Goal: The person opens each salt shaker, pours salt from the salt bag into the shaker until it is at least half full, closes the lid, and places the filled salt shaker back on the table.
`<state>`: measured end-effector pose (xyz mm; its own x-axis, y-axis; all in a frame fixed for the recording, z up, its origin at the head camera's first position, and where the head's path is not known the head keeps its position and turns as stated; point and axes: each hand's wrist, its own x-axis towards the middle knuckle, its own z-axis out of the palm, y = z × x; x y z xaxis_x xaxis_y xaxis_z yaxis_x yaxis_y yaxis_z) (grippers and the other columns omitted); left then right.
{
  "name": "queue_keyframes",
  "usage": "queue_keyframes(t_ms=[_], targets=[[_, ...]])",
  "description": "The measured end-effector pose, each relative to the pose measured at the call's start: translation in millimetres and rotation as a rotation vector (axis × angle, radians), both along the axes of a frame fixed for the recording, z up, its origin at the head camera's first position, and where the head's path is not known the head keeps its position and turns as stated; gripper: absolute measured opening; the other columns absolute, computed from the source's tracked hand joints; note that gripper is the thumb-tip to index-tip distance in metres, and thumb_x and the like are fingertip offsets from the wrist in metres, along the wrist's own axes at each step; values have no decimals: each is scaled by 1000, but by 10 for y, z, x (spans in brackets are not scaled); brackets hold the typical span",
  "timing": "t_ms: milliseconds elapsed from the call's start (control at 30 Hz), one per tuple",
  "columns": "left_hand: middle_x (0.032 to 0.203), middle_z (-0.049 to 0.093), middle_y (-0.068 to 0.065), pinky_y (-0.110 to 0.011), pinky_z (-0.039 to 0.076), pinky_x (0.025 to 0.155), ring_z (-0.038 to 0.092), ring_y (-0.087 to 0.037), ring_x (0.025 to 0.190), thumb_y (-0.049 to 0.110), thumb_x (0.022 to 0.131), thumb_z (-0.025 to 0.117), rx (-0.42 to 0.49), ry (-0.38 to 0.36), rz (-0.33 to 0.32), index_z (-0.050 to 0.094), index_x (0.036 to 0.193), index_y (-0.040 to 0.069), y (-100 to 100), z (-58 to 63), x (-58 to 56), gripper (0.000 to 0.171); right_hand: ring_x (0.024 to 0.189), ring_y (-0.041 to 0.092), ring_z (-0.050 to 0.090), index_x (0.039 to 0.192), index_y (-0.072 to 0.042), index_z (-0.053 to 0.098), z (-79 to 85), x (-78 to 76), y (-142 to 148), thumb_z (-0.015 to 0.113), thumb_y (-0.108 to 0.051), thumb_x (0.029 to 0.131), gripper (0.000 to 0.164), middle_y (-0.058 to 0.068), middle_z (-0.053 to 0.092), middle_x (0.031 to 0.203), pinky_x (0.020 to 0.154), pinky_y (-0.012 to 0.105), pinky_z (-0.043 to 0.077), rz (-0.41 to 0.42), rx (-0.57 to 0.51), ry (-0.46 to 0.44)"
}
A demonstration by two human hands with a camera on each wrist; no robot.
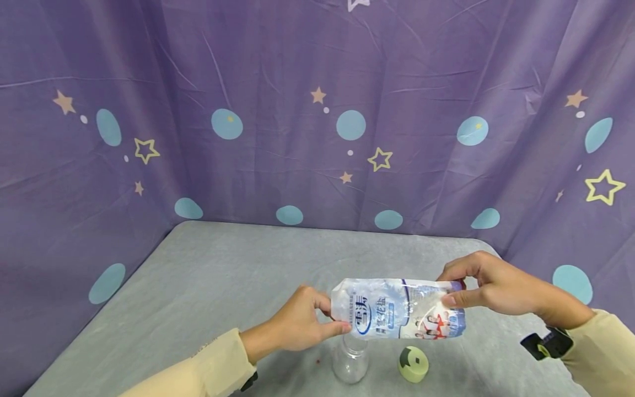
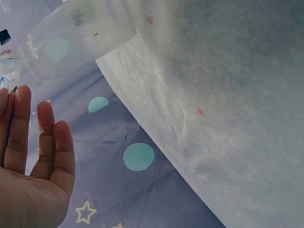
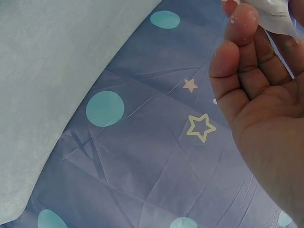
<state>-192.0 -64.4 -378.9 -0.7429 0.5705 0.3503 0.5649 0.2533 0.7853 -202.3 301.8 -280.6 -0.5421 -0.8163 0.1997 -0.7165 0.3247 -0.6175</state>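
Note:
A printed plastic bag of salt (image 1: 382, 309) lies sideways in the air between both hands. My left hand (image 1: 302, 322) pinches its left end between thumb and fingers. At the other end my right hand (image 1: 496, 286) grips the bag, thumb on the front face. Below the bag's left end stands a clear jar (image 1: 350, 364), its mouth partly hidden by the bag. The jar (image 2: 80, 38) also shows in the left wrist view, beyond the left fingertips. White grains cling to the right fingertips (image 3: 242, 21) in the right wrist view, where a bag corner (image 3: 275, 16) shows.
A pale green round lid (image 1: 413, 364) with a dark pattern lies right of the jar on the grey tabletop (image 1: 238, 264). Small red specks (image 2: 199, 112) dot the table surface. A purple patterned curtain (image 1: 297, 66) hangs behind and beside the table.

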Motion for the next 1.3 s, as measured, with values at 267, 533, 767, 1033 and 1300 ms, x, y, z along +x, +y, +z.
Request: queue_keyframes(t_ms=[267, 533, 767, 1033, 1300], targets=[[81, 77, 8, -23, 54, 74, 68, -3, 80, 15, 84, 86, 28, -8, -15, 82, 81, 11, -11, -29, 0, 7, 77, 10, 62, 104, -20, 76, 12, -4, -17, 70, 1, 93, 25, -5, 70, 88, 65, 28, 52, -4, 2, 2], [87, 78, 3, -24, 55, 75, 70, -5, 85, 14, 83, 86, 29, -18, -14, 83, 84, 7, -11, -56, -5, 8, 75, 10, 60, 104, -20, 76, 27, -8, -39, 69, 3, 93, 26, -4, 69, 87, 62, 27, 52, 10, -9, 11], [89, 79, -1, -24, 56, 74, 71, -5, 85, 13, 83, 86, 48, -6, -20, 83, 86, 7, -13, -85, -1, 8, 73, 10, 59, 101, -21, 76, 52, -3, -70, 71, 3, 91, 26, -5, 67, 84, 61, 27, 50, 15, -23, 37], [88, 79, -3, -24, 56, 72, 71, -4, 83, 13, 83, 87, 52, -8, -15, 82, 86, 7, -18, -119, 4, 8, 75, 10, 59, 101, -20, 76, 68, -4, -89, 70, 3, 92, 26, -4, 67, 84, 63, 27, 51, 20, -12, 28], [90, 79, 0, -23, 56, 73, 72, -5, 85, 14, 83, 87, 63, -3, -30, 82, 87, 7, -28, -140, -6, 10, 77, 11, 60, 103, -20, 76, 104, -2, -117, 69, 2, 93, 25, -4, 68, 86, 64, 28, 52, 22, -6, 21]])
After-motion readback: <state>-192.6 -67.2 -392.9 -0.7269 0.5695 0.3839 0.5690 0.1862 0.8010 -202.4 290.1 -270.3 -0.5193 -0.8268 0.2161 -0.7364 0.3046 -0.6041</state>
